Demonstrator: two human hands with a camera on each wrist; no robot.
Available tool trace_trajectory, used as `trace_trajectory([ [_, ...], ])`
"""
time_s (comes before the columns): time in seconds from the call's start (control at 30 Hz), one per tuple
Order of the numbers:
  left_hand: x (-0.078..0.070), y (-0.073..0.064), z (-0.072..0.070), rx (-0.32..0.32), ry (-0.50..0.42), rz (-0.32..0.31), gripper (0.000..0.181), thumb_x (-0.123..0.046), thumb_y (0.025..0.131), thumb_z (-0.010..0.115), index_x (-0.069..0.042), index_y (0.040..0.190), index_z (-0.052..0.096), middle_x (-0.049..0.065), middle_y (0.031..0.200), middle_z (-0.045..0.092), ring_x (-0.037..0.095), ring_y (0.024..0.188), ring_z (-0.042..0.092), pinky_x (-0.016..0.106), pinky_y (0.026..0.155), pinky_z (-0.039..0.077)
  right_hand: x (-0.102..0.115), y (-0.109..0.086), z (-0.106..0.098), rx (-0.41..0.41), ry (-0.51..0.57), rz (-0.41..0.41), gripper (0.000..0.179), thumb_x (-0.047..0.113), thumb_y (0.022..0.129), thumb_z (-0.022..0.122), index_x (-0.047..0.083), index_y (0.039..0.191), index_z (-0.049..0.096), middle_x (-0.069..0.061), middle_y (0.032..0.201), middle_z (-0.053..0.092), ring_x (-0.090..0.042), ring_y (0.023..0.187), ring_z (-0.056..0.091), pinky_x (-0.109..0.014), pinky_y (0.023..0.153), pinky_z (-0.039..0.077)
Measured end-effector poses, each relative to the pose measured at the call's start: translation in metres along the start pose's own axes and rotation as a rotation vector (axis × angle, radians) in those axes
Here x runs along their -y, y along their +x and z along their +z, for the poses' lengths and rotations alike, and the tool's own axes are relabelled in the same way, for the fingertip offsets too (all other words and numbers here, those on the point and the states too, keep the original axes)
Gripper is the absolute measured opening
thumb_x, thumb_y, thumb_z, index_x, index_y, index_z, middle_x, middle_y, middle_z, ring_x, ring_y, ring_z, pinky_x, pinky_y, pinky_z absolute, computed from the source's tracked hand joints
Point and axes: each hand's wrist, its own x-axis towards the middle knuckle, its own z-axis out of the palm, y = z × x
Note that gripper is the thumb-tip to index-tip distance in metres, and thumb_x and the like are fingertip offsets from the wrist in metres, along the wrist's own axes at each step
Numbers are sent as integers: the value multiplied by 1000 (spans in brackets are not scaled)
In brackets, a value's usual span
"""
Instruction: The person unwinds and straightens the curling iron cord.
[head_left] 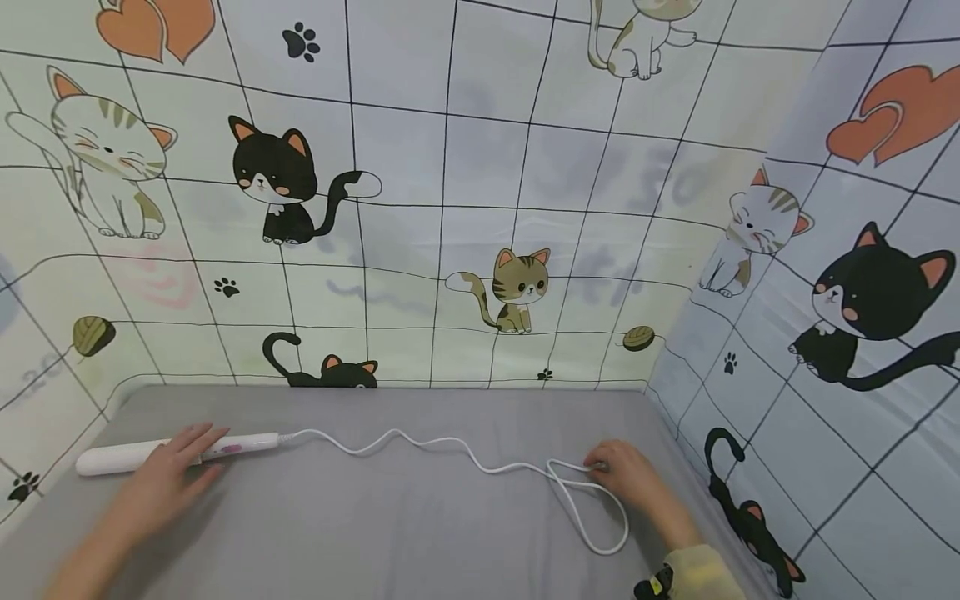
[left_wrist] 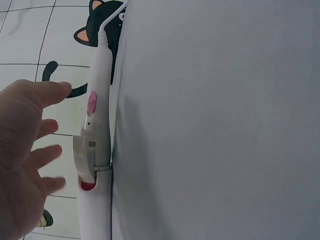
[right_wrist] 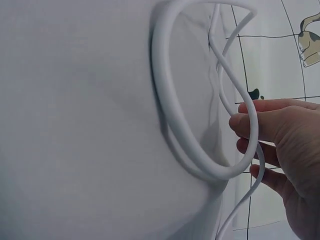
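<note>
A white corded hair iron (head_left: 251, 444) lies on the grey surface at the left, with a pink oval button and a lever-like piece (left_wrist: 84, 157) on its side. My left hand (head_left: 168, 471) is over its middle in the head view, fingers spread and relaxed. In the left wrist view, that hand (left_wrist: 22, 150) shows a gap between its fingertips and the iron. From the iron's end a white cord (head_left: 450, 440) runs right in waves to a loose loop. Thumb and fingers of my right hand (head_left: 626, 473) pinch the cord by this loop (right_wrist: 172, 100).
A grey cloth-covered surface (head_left: 360, 508) spans the space between the hands. Behind it and along the sides rise white sheets (head_left: 405, 242) printed with grid lines, cats, paws and hearts. A dark wrist strap (head_left: 654, 583) and yellow sleeve (head_left: 705, 573) show at the right wrist.
</note>
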Motion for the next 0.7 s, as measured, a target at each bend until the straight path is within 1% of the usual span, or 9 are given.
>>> trace_trajectory([
  [0.03, -2, 1, 1, 39, 8, -11, 59, -4, 77, 85, -3, 130, 60, 34, 129, 58, 63, 115, 51, 75, 96, 41, -1, 0, 1, -13, -5, -19, 15, 3, 77, 86, 11, 84, 76, 4, 84, 69, -20, 80, 65, -36, 71, 58],
  [0.07, -3, 1, 3, 87, 26, -32, 59, -8, 79, 85, -3, 132, 60, 35, 131, 56, 65, 117, 48, 81, 86, 39, -2, -1, 1, -19, -5, -27, 15, 2, 76, 86, 11, 84, 76, 4, 83, 69, -20, 80, 65, -36, 70, 58],
  [0.13, -4, 0, 6, 174, 60, -82, 59, -16, 83, 83, -4, 135, 58, 36, 136, 53, 68, 122, 43, 89, 87, 34, -4, -2, 1, -26, -2, -40, 17, 0, 75, 86, 10, 83, 75, 3, 82, 68, -21, 78, 65, -36, 70, 58],
  [0.17, -5, -1, 7, 205, 77, -100, 60, -19, 84, 83, -4, 136, 58, 35, 137, 52, 67, 124, 42, 90, 87, 32, -5, -2, 1, -29, -2, -44, 17, -2, 75, 85, 10, 83, 75, 3, 82, 68, -21, 78, 65, -35, 69, 58],
  [0.23, -5, -2, 8, 243, 111, -126, 61, -23, 86, 82, -2, 137, 57, 33, 138, 52, 65, 126, 41, 90, 86, 33, -7, -3, 1, -44, 1, -55, 17, -3, 75, 85, 9, 83, 75, 2, 82, 69, -21, 78, 65, -35, 69, 58],
  [0.3, -5, -3, 9, 248, 138, -134, 62, -24, 85, 82, 0, 136, 58, 32, 137, 52, 62, 126, 41, 88, 86, 34, -8, -4, 0, -65, 0, -49, 16, -3, 76, 84, 8, 84, 76, 0, 82, 70, -21, 77, 66, -35, 68, 59],
  [0.43, -3, -2, 10, 245, 186, -136, 61, -24, 86, 82, 2, 136, 58, 29, 133, 53, 57, 124, 44, 87, 84, 37, -10, -4, 0, -131, -23, 16, 13, -1, 79, 84, 8, 87, 78, -3, 84, 74, -23, 77, 69, -38, 67, 60],
  [0.57, -1, -2, 11, 231, 200, -138, 60, -25, 86, 82, 2, 135, 60, 27, 129, 53, 51, 120, 48, 89, 85, 34, -11, -4, 0, -177, -63, 117, 11, 4, 82, 83, 8, 91, 80, -6, 88, 76, -29, 81, 71, -46, 70, 60],
  [0.7, 1, -4, 13, 210, 192, -130, 58, -24, 85, 82, 0, 133, 60, 25, 128, 53, 49, 119, 49, 90, 86, 32, -14, -6, -3, -209, -78, 233, 10, 7, 85, 81, 5, 95, 79, -11, 91, 76, -34, 83, 71, -50, 69, 60],
])
